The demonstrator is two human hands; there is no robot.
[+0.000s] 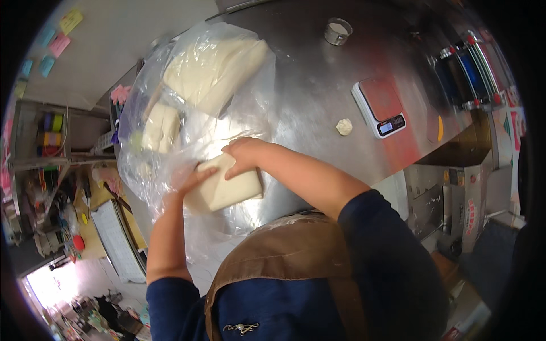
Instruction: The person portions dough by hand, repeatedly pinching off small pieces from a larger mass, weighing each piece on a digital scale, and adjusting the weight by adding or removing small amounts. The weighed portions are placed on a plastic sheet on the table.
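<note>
A thick, pale slab of dough [233,190] lies at the near edge of the steel table. My left hand [196,177] grips its left side, thumb on top; clear plastic partly covers the other fingers. Across the slab's far edge, my right hand [244,156] holds on with the thumb pressed on the upper face. A big clear plastic bag [196,128] spreads beyond and left of my hands. Within it are a large folded piece of dough [210,71] at the far side and a smaller block of dough [161,129] at the left.
On the steel table [301,91], a small dough lump [344,127] sits beside a white digital scale [381,108]. A metal cup of white powder [338,31] stands farther back. A machine with rollers [469,74] is far right; cardboard boxes [455,199] stand below right.
</note>
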